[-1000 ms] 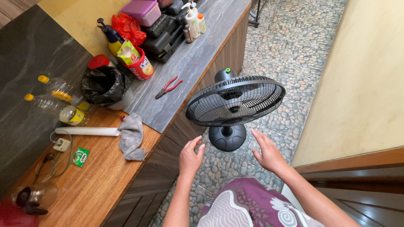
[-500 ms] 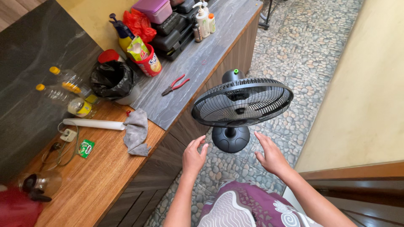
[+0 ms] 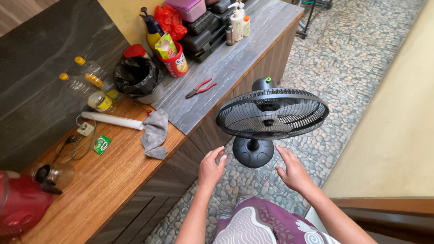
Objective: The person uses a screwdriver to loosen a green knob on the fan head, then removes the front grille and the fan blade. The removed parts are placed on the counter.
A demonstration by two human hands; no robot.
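Observation:
A black table fan (image 3: 271,114) stands on the pebble floor beside the counter, its round grille tilted toward me over a round base (image 3: 253,152). My left hand (image 3: 211,167) hovers open just left of the base, fingers spread, holding nothing. To the right of the base my right hand (image 3: 293,171) is likewise open and empty. Neither hand touches the fan.
The wooden counter (image 3: 113,180) on the left carries a grey rag (image 3: 155,133), a white tube (image 3: 116,120), red-handled pliers (image 3: 200,88), a black-lined bin (image 3: 137,77), bottles, black cases and a red jug (image 3: 20,203). A yellow wall (image 3: 398,126) is on the right.
The view has shifted, so the fan and counter sit further right and up in frame. Both hands have stayed open near the fan base, a little closer to it.

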